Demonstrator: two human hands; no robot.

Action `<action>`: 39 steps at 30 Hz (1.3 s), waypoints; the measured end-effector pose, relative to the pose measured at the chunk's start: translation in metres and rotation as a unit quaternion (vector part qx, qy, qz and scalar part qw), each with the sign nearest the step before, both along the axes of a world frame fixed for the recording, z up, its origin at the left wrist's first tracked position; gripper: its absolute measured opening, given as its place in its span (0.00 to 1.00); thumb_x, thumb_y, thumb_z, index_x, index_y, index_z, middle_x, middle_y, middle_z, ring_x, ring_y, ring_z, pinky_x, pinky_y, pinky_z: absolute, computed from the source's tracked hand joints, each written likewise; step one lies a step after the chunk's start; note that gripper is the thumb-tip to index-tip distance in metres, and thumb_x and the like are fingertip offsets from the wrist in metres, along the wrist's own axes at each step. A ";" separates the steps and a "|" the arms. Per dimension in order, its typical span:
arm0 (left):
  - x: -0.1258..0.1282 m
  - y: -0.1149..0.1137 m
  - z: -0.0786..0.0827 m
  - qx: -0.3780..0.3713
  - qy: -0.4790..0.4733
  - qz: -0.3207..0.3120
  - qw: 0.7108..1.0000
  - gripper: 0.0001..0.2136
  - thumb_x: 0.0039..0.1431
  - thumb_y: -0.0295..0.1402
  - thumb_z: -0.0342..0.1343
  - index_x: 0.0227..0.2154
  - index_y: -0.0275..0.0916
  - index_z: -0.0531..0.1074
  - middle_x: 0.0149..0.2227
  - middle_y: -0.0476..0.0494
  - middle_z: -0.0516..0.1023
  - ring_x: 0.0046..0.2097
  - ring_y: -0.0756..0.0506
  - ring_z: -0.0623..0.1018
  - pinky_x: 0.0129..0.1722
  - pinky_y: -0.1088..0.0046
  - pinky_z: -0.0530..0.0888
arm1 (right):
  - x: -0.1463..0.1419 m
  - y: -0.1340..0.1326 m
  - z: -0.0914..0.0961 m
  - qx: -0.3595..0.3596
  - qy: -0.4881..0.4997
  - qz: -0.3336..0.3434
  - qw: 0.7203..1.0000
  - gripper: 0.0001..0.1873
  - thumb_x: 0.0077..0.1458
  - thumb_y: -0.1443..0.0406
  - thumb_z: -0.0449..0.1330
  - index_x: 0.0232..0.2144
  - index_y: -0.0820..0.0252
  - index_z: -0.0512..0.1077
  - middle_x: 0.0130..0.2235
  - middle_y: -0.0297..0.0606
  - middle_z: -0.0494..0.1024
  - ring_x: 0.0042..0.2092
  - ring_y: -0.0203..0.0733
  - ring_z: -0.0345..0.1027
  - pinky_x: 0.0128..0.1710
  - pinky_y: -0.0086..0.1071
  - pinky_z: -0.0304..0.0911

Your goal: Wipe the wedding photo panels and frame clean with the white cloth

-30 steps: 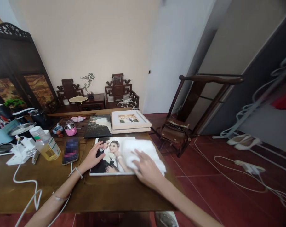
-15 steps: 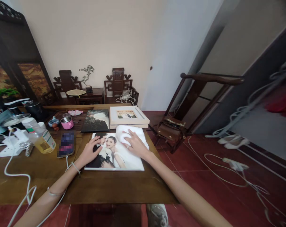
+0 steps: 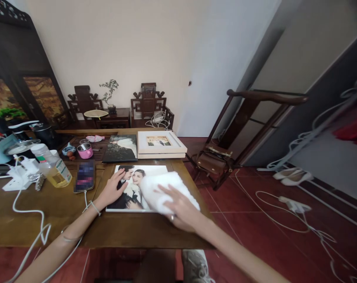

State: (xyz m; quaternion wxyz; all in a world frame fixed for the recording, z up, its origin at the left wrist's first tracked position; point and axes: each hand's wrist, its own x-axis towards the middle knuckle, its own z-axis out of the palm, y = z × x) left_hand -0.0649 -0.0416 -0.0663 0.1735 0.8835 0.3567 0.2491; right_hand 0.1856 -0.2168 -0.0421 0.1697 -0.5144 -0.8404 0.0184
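A: What's on the table (image 3: 131, 232)?
B: Wedding photo (image 3: 128, 188) near the front right corner. Phone (image 3: 84, 177), oil bottle (image 3: 53, 171) and power strip (image 3: 19, 179) to its left. Far edge: pink cup (image 3: 85, 151), dark print (image 3: 121, 148), white frame (image 3: 161, 143). Cable (image 3: 31, 212) crosses the front left.

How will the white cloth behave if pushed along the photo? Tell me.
The white cloth looks floppy: bunched in soft folds under the right hand, it would probably crumple rather than slide whole. It seems light and fluffy. On the smooth-looking photo print it may glide easily; the left hand pins that print.
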 end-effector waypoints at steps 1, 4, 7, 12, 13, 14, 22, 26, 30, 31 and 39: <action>0.000 0.000 0.000 -0.004 0.002 0.000 1.000 0.22 0.61 0.41 0.47 0.56 0.38 0.63 0.62 0.38 0.59 0.63 0.40 0.59 0.61 0.55 0.57 | 0.009 0.015 0.002 0.003 -0.001 -0.032 0.999 0.10 0.53 0.67 0.53 0.35 0.61 0.74 0.59 0.48 0.65 0.63 0.51 0.49 0.61 0.50 0.46; 0.000 -0.002 0.002 -0.009 -0.003 0.001 1.000 0.22 0.61 0.41 0.47 0.56 0.38 0.63 0.62 0.37 0.59 0.63 0.39 0.59 0.60 0.54 0.57 | 0.028 0.062 0.006 0.011 0.002 -0.094 0.996 0.14 0.60 0.64 0.49 0.39 0.64 0.73 0.56 0.53 0.67 0.62 0.51 0.52 0.58 0.48 0.52; 0.000 -0.004 0.003 -0.013 -0.008 0.005 1.000 0.22 0.61 0.41 0.47 0.56 0.38 0.63 0.62 0.37 0.60 0.63 0.39 0.59 0.60 0.54 0.57 | 0.031 0.086 0.005 0.022 0.006 -0.108 0.994 0.15 0.61 0.64 0.48 0.42 0.66 0.71 0.56 0.55 0.67 0.61 0.53 0.53 0.58 0.51 0.50; 0.002 -0.004 0.001 -0.017 -0.017 0.014 1.000 0.22 0.61 0.40 0.48 0.56 0.38 0.63 0.62 0.37 0.60 0.62 0.39 0.60 0.60 0.54 0.58 | 0.007 0.052 -0.003 0.012 -0.006 -0.070 0.997 0.13 0.54 0.70 0.53 0.40 0.65 0.73 0.58 0.52 0.65 0.64 0.55 0.45 0.61 0.53 0.43; 0.002 -0.004 0.000 -0.017 -0.020 0.016 1.000 0.22 0.61 0.40 0.48 0.56 0.38 0.63 0.62 0.37 0.60 0.62 0.39 0.60 0.60 0.54 0.58 | 0.002 0.038 -0.004 0.009 -0.008 -0.051 0.999 0.12 0.51 0.71 0.54 0.38 0.64 0.74 0.58 0.50 0.65 0.64 0.55 0.43 0.62 0.54 0.41; 0.002 -0.004 0.000 -0.018 -0.021 0.018 0.999 0.22 0.61 0.40 0.48 0.56 0.38 0.63 0.62 0.37 0.60 0.62 0.39 0.60 0.60 0.54 0.58 | -0.003 0.024 -0.005 0.007 -0.009 -0.029 1.000 0.12 0.49 0.71 0.54 0.36 0.63 0.74 0.59 0.49 0.63 0.65 0.55 0.41 0.62 0.54 0.40; 0.000 -0.009 0.002 -0.036 0.009 0.025 0.999 0.22 0.62 0.40 0.46 0.58 0.40 0.60 0.63 0.39 0.57 0.64 0.39 0.57 0.60 0.52 0.57 | -0.003 -0.006 -0.010 0.069 -0.014 0.085 0.994 0.08 0.43 0.72 0.54 0.25 0.59 0.72 0.61 0.43 0.60 0.65 0.54 0.39 0.61 0.57 0.42; 0.000 -0.009 0.002 -0.029 0.004 0.018 0.999 0.22 0.62 0.40 0.46 0.58 0.40 0.61 0.63 0.38 0.58 0.63 0.39 0.58 0.60 0.52 0.58 | 0.014 0.039 -0.010 0.055 -0.003 0.014 0.998 0.09 0.49 0.71 0.53 0.30 0.60 0.72 0.59 0.49 0.64 0.64 0.52 0.47 0.60 0.54 0.48; 0.000 -0.008 0.001 -0.016 -0.004 0.020 1.000 0.21 0.62 0.39 0.47 0.57 0.40 0.62 0.62 0.38 0.59 0.63 0.40 0.59 0.60 0.54 0.57 | 0.018 0.077 -0.009 0.050 0.007 -0.079 0.996 0.10 0.54 0.70 0.52 0.36 0.62 0.73 0.56 0.53 0.68 0.62 0.53 0.51 0.59 0.54 0.49; -0.001 -0.008 0.001 -0.016 -0.006 0.022 1.000 0.21 0.62 0.39 0.47 0.57 0.40 0.62 0.62 0.38 0.59 0.63 0.40 0.59 0.60 0.54 0.57 | 0.016 0.078 -0.009 0.050 0.006 -0.089 0.995 0.10 0.55 0.70 0.51 0.36 0.62 0.73 0.55 0.54 0.68 0.62 0.53 0.51 0.59 0.54 0.49; -0.002 -0.008 -0.004 -0.029 -0.016 0.024 0.999 0.21 0.61 0.38 0.47 0.56 0.38 0.62 0.62 0.36 0.58 0.63 0.39 0.59 0.59 0.51 0.58 | -0.025 -0.001 -0.013 0.050 -0.025 0.007 0.998 0.11 0.43 0.73 0.54 0.30 0.61 0.72 0.61 0.46 0.60 0.65 0.55 0.39 0.61 0.57 0.42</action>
